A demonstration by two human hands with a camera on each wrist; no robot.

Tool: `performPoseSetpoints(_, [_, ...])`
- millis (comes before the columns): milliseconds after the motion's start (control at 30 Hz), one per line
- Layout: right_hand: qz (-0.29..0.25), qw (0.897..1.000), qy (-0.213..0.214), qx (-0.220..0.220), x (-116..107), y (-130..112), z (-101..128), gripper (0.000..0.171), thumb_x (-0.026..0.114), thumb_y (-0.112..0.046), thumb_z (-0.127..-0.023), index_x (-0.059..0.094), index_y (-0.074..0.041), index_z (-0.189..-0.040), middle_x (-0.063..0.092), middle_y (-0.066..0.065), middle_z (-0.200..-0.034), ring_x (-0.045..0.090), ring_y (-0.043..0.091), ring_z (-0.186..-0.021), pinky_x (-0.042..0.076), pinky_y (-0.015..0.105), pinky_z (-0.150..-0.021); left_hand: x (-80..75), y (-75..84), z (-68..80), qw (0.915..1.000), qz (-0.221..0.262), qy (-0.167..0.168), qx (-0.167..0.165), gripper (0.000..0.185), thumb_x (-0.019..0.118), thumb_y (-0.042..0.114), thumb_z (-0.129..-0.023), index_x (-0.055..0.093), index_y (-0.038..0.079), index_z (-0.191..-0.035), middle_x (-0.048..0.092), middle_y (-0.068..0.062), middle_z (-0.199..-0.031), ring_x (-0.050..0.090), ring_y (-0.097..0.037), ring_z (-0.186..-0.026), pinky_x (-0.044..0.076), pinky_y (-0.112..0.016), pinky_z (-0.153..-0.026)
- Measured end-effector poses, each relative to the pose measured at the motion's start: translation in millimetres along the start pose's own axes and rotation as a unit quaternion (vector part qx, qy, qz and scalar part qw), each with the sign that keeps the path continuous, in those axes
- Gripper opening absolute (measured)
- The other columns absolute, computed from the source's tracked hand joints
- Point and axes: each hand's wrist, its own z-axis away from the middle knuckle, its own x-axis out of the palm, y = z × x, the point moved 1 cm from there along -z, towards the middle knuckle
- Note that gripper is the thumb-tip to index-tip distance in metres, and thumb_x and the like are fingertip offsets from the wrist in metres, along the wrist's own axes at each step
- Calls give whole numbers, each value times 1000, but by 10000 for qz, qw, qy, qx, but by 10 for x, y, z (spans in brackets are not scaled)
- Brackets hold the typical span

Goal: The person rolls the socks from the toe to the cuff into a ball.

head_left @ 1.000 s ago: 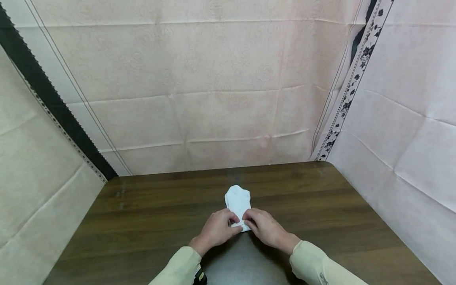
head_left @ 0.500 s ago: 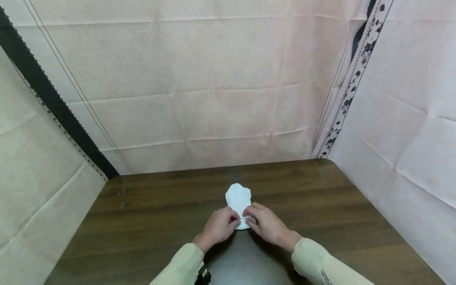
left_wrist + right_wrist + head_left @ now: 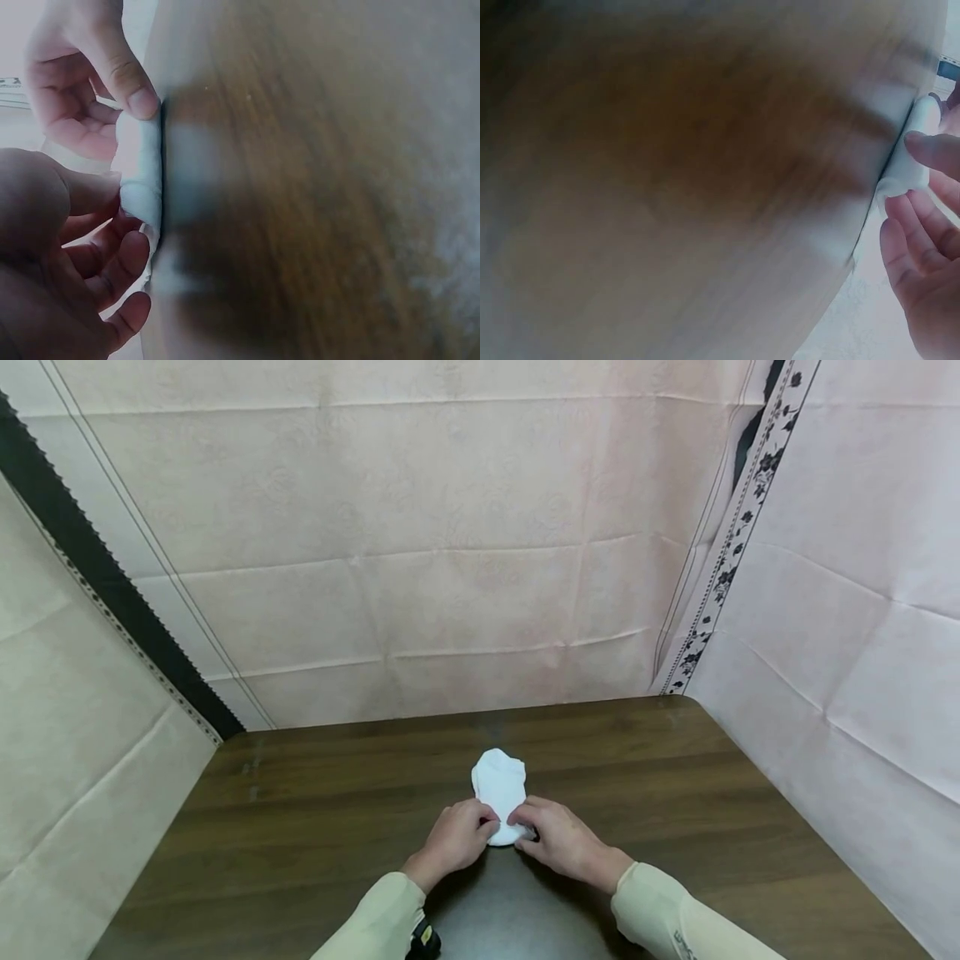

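A white sock (image 3: 498, 781) lies flat on the table with its rounded far end pointing away from me. Its near end is turned up into a small roll (image 3: 139, 176), thick and smooth in the left wrist view. My left hand (image 3: 459, 837) pinches the left end of this roll between thumb and fingers. At the other end, my right hand (image 3: 562, 843) holds it likewise, thumb on the near side and fingers curled over the top. In the right wrist view, the layered spiral end of the roll (image 3: 915, 161) shows beside my right thumb. Fingertips hide parts of both ends.
The brown wood-grain table (image 3: 337, 793) spreads out around the sock. Pale patterned cloth hangs behind it as a back wall (image 3: 465, 610), with another cloth wall (image 3: 862, 677) on the right and one (image 3: 82, 735) on the left.
The near end of the sock has gone from a creased, uneven fold to a rounder roll. Both hands stay at its two ends, their fingers shifting slightly along it.
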Motion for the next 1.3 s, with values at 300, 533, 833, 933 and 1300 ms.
performPoseSetpoints(300, [-139,9996,52,-247,0,-16,-1,13,75,-6,-90,72,-9,-102,66,1,-102,61,11,-90,53,32,-78,18,-29,55,9947,957,242,303,10,74,4,-89,71,10,-95,58,2,-90,55,-16,-81,46,-28,-72])
performPoseSetpoints(533, [-534,9984,-32,-156,-11,-7,-25,10,71,-4,-93,73,-9,-102,66,-1,-99,59,7,-86,52,28,-76,-6,-66,104,9930,1052,29,542,15,79,3,-84,71,9,-95,61,1,-95,57,-15,-82,47,-26,-71])
performPoseSetpoints(833, [-551,9985,-46,-38,-19,-19,-55,11,66,-2,-95,73,-7,-102,67,1,-100,62,13,-92,53,33,-80,3,-62,75,9944,920,-32,524,14,79,3,-84,71,9,-94,60,4,-90,55,-10,-79,47,-26,-70])
performPoseSetpoints(933, [-413,9991,-1,-88,-21,-33,-63,11,66,-2,-95,73,-7,-102,65,0,-99,60,12,-89,52,32,-78,-18,-59,70,9943,920,-15,541,10,77,4,-87,72,10,-94,61,4,-90,53,-9,-77,46,-26,-69])
performPoseSetpoints(1300, [76,9997,62,244,36,-58,-5,26,82,-12,-84,68,-16,-105,55,-4,-107,55,12,-90,52,32,-79,-7,-60,89,9962,761,-83,403,9,70,4,-93,74,11,-96,64,5,-92,57,-8,-83,48,-29,-75])
